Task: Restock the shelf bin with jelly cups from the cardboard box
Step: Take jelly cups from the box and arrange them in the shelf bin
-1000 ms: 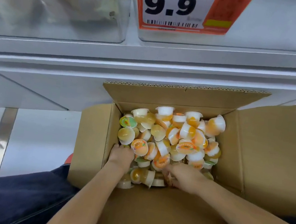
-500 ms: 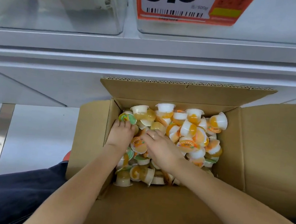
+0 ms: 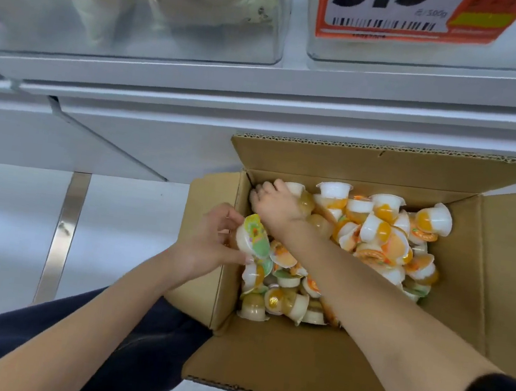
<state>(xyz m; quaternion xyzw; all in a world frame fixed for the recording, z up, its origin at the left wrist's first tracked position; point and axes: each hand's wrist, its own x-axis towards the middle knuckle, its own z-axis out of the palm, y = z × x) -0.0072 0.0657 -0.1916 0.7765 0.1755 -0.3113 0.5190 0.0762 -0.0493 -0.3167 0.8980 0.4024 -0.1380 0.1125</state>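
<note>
Bin [image 3: 442,32] sits far above the cardboard box [image 3: 293,364]; my left hand [image 3: 211,241] grips a jelly cup [image 3: 253,235], my right hand [image 3: 277,202] curls around others.

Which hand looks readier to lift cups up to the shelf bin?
Probably the left hand: it already holds a green-lidded jelly cup at the cardboard box wall. The right hand is reaching into the far corner among the cups.

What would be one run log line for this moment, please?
left hand: holds green-lidded jelly cup at box's left wall | right hand: on cups in far-left corner of cardboard box | shelf bin: not yet reached
</note>
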